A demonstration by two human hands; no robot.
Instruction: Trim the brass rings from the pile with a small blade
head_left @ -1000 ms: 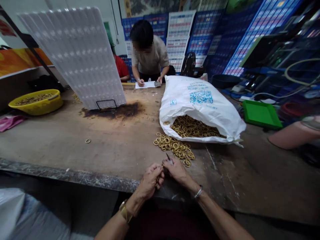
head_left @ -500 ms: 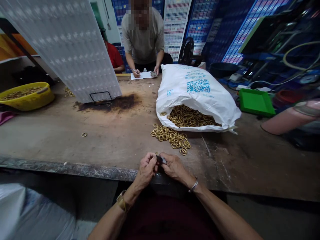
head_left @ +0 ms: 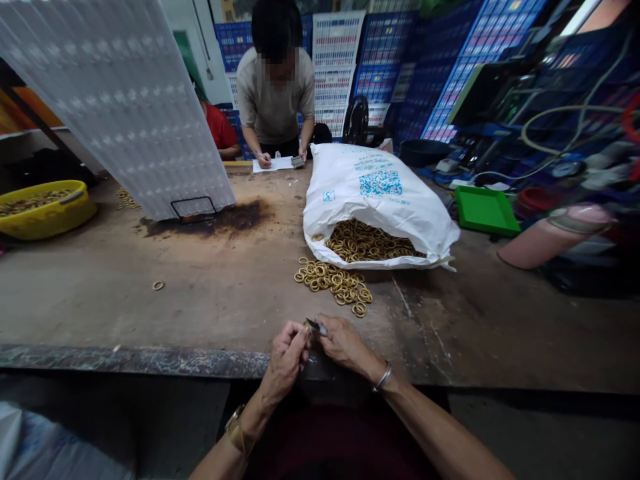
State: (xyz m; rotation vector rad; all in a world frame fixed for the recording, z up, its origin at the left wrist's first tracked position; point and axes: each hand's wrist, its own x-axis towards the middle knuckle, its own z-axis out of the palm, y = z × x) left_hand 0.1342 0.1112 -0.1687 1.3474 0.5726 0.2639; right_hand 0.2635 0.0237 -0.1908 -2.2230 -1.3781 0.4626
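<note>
My left hand (head_left: 289,353) is closed on a small brass-coloured ring (head_left: 307,326), mostly hidden by the fingers. In my right hand (head_left: 345,341) is a small knife (head_left: 317,327) with a dark blade and silver-grey body, its blade at the ring. Both hands are close together above the table's front edge. Just beyond them lies a loose pile of brass-coloured rings (head_left: 334,281). These lie at the mouth of a white woven sack (head_left: 385,200) that lies on its side, full of more rings.
A single ring (head_left: 158,285) lies on the wooden table (head_left: 215,300). At left are a yellow basin (head_left: 50,217) of rings and a tall translucent panel (head_left: 130,107). A green tray (head_left: 485,210) and a pink cylinder (head_left: 553,237) stand right. Across the table a person (head_left: 275,87) writes on paper.
The camera view has shifted, so the table and sack appear slightly lower and further left. The knife blade shows more clearly at the ring; both hands keep their hold.
</note>
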